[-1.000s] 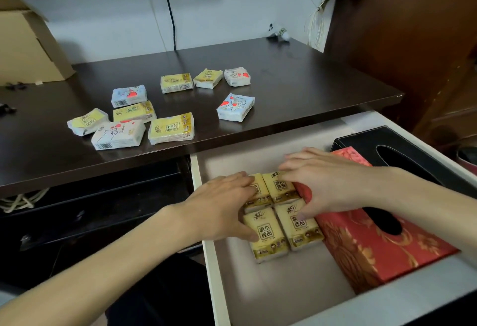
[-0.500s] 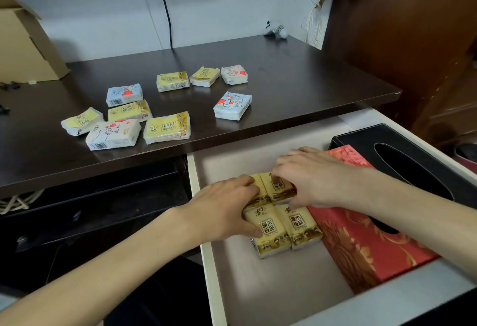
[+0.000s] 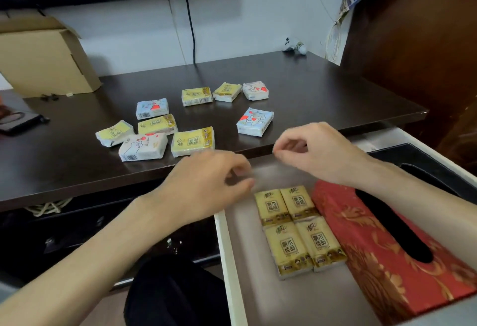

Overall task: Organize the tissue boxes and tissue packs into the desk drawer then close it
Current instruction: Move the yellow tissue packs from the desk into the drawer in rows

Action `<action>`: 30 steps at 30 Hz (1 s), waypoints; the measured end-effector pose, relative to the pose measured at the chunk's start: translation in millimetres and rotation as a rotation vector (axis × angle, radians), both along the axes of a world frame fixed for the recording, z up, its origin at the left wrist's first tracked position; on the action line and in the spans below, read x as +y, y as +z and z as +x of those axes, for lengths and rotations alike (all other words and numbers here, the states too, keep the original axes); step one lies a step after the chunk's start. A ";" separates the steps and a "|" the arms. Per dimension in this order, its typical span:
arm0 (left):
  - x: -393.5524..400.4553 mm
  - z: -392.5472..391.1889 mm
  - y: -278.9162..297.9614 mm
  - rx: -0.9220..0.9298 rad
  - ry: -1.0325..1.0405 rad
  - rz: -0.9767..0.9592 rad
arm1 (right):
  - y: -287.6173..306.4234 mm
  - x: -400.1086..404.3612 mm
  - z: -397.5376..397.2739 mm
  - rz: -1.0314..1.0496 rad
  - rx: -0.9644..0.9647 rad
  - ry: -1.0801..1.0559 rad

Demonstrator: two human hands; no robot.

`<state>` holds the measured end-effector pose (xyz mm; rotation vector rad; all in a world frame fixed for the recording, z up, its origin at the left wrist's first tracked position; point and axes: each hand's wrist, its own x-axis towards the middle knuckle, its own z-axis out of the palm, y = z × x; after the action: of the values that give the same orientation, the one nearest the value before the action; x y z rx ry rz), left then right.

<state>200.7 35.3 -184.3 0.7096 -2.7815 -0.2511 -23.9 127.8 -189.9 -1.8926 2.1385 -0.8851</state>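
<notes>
Both hands are up over the drawer and empty: the left hand (image 3: 206, 186), centre of the frame, has its fingers loosely curled with nothing between them, and the right hand (image 3: 317, 150), a little up and to the right, has thumb and fingertips nearly pinched but gripping nothing. Just below them, four gold tissue packs (image 3: 296, 230) lie flat in a tidy two-by-two block, pressed edge to edge against the red tissue box (image 3: 382, 248), a snug fit that looks meant to save room for more. The black tissue box (image 3: 423, 158) sits beyond the red one at the right edge, both inside the white drawer (image 3: 227, 261), which stands wide open at lower right. Bare drawer floor shows left of and in front of the gold block. Up on the dark desk (image 3: 322, 88), the loose tissue packs (image 3: 192, 141) lie scattered across the middle of the frame, nearest ones just beyond the fingertips, likely the next pickup.
</notes>
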 end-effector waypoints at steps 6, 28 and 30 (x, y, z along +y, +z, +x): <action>-49.2 49.7 36.7 0.092 0.256 -0.022 | 22.3 -67.6 27.2 -0.054 -0.170 0.111; -198.6 128.4 5.6 0.072 0.573 0.153 | 25.2 -230.7 115.5 0.227 0.105 0.334; -201.6 129.7 6.9 0.048 0.561 0.144 | 27.9 -230.0 110.6 0.209 0.190 0.281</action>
<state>330.4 -166.3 -177.4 1.4507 -2.4096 -0.3456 86.7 -102.3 -162.0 -2.1647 1.9030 -0.4264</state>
